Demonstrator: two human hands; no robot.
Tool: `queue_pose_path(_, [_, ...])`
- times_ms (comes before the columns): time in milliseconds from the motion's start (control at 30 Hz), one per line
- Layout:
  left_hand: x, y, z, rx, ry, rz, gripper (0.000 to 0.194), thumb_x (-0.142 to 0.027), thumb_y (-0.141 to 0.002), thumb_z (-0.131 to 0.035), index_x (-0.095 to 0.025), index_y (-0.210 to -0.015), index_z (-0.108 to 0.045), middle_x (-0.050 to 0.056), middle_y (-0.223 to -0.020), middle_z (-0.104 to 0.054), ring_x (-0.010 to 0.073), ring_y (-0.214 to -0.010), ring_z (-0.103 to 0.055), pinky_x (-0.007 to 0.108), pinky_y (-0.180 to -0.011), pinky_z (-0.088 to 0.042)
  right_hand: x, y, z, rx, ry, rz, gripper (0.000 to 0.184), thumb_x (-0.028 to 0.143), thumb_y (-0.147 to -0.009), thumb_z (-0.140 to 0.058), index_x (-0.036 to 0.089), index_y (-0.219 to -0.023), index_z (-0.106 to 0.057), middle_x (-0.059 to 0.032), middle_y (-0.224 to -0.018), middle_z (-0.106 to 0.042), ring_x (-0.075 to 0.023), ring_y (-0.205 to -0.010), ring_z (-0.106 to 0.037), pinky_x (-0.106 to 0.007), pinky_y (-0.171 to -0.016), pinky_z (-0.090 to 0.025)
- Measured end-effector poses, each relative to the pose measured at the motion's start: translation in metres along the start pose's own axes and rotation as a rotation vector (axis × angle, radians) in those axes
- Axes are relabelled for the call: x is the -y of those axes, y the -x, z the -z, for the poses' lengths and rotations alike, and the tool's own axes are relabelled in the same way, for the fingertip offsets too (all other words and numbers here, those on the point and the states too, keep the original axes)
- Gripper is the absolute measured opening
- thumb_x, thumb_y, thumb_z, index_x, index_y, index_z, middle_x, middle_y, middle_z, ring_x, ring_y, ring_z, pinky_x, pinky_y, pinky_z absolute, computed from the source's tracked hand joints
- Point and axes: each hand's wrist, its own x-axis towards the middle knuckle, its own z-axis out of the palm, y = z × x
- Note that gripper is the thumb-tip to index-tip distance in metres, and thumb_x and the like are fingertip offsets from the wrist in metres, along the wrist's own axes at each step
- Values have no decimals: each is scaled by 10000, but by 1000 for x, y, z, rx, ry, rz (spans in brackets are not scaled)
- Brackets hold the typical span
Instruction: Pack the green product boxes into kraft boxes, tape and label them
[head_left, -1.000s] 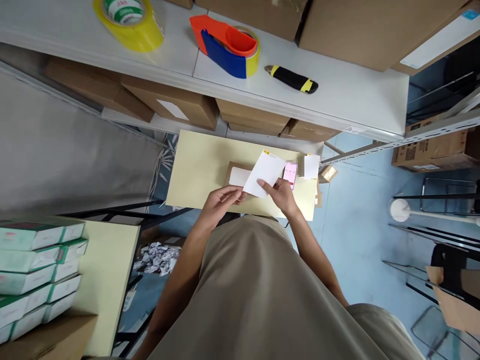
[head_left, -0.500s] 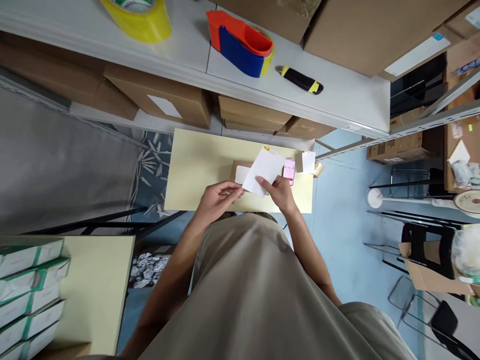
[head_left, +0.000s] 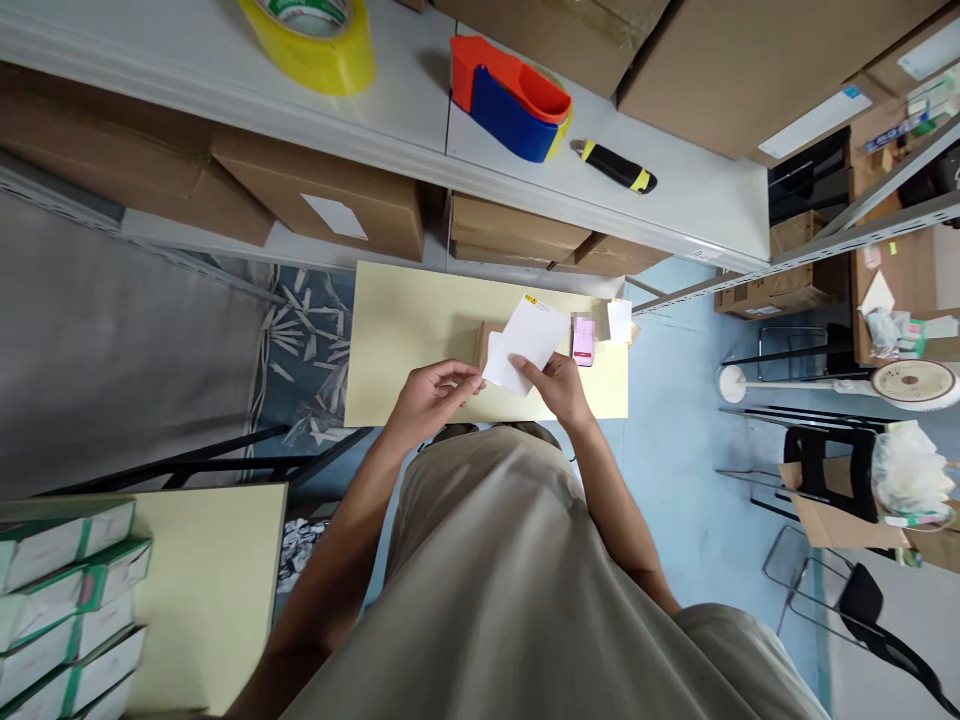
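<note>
A white paper sheet, with a small yellow mark at its top corner, is held tilted over the pale yellow table. My right hand grips its lower right side, thumb on top and fingers underneath. At the lower left corner, my left hand is closed with thumb and fingertips pinching the edge. Partly covered by the sheet, a small brown cardboard box lies on the table. A phone with a pink screen rests just right of the sheet, near a white stack of paper.
Above the table, a grey shelf bears a yellow tape roll, a red and blue tape dispenser and a utility knife. Cardboard boxes fill the level below. Green and white boxes are stacked at lower left.
The view has shifted slightly, so the shelf items appear farther right. Both hands keep hold of the sheet in nearly the same pose.
</note>
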Motion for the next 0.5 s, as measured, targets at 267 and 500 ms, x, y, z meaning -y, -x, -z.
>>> queue_pose_path(267, [8,6,21,57,27,-60,401,-606,-902,-750,-209,-947,-718,66,-861,-756,203,-817,-680,304,-702,-540,-14,-8,-29,-41,234,-89,548,720,-785,-837,188,-907,-794,-73,-934,-807,-212,-794,-717,-306,-682,-550])
queue_pose_path(500, [15,12,36,56,3,-70,389,-595,-921,-725,-207,-945,-709,64,-879,-745,204,-830,-679,311,-744,-535,4,21,-47,69,201,154,372,606,-948,-737,242,-944,-815,-60,-1005,-794,-198,-883,-715,-336,-843,-590])
